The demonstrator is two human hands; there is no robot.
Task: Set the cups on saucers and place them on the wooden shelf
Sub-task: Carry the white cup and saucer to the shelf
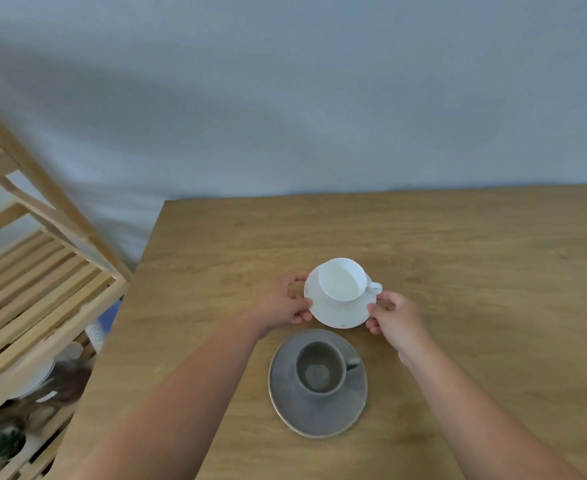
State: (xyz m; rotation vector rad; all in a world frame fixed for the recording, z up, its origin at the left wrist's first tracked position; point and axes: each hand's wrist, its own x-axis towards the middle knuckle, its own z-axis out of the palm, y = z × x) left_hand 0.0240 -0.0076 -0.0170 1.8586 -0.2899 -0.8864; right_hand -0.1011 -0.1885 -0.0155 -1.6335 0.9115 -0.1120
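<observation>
A white cup (342, 280) stands upright on a white saucer (337, 312) in the middle of the wooden table (458, 258), its handle pointing right. My left hand (280, 302) grips the saucer's left rim and my right hand (394, 317) grips its right rim. Closer to me, a grey cup (320, 368) sits on a grey saucer (316, 415), handle to the right, untouched. The wooden shelf (42, 271) with slatted boards stands to the left of the table.
A lower level of the shelf holds white dishes (28, 379) and some blurred dark items. A grey-blue wall (319, 98) runs behind the table. The table's left edge lies close beside the shelf.
</observation>
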